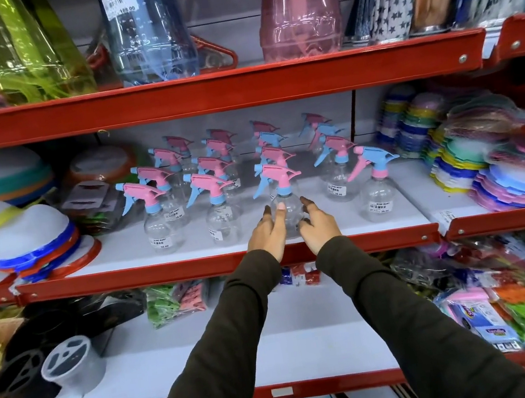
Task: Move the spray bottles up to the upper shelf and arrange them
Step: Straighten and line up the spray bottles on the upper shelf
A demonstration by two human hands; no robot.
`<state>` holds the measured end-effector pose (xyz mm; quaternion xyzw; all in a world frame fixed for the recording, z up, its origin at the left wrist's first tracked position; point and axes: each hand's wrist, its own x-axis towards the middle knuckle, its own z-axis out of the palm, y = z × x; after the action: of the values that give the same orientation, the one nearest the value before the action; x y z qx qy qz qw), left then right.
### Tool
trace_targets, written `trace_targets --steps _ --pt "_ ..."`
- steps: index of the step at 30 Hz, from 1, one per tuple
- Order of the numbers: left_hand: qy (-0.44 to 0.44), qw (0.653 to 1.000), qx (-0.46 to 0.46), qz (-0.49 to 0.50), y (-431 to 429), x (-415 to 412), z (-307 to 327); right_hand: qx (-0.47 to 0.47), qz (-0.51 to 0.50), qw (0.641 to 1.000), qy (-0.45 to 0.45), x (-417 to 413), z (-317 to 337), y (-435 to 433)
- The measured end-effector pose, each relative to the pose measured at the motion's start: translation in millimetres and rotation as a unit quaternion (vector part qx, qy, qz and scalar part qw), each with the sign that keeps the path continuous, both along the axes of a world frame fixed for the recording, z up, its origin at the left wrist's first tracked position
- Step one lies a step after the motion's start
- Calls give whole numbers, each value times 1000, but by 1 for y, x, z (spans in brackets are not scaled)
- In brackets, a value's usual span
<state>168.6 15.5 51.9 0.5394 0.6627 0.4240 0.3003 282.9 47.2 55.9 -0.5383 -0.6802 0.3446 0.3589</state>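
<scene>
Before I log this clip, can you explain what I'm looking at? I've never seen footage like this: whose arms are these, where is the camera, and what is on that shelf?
There is no machine here. One wide-angle camera sits on a person's head, looking forward and down, so the dark-sleeved arms are their own. They face red shop shelving. The middle shelf holds rows of clear spray bottles with pink and blue trigger heads. The left hand and right hand cup the front spray bottle from both sides, its base on the shelf. Plastic lids and plates are stacked on either side.
</scene>
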Motion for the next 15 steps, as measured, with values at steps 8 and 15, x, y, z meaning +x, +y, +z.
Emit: trace_targets --steps 8,15 --pt "5 1000 5 8 2 2 -2 -13 31 999 -29 4 2 5" --pt "-41 969 193 150 2 7 -10 99 -55 988 104 23 6 -3"
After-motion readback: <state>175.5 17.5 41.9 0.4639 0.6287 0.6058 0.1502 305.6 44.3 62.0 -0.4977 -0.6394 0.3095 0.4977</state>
